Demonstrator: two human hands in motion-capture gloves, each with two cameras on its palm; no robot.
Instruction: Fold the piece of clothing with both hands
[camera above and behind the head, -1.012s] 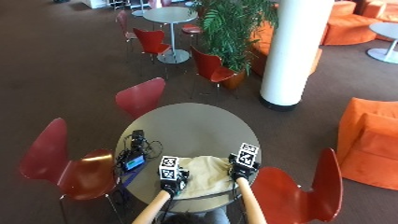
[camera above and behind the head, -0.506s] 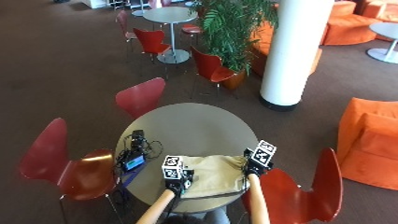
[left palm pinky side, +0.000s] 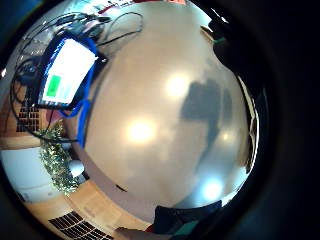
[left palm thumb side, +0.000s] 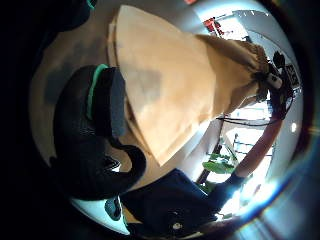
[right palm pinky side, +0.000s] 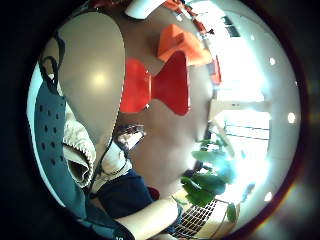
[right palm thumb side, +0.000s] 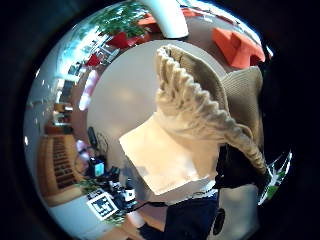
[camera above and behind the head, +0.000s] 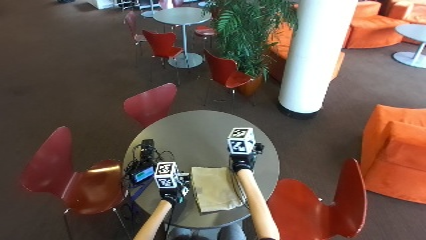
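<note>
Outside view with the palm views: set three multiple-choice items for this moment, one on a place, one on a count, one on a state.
1. Where does the garment lie?
A. on a chair
B. on the table
C. on the floor

2. How many red chairs stand round this table?
A. one
B. three
C. five

3. The device has its screen:
A. lit
B. dark
C. under cloth

Answers:
1. B: it lies between the left hand and the right hand.
2. B: one chair is behind the table and one at each side.
3. A: it glows in the left palm view.
</note>
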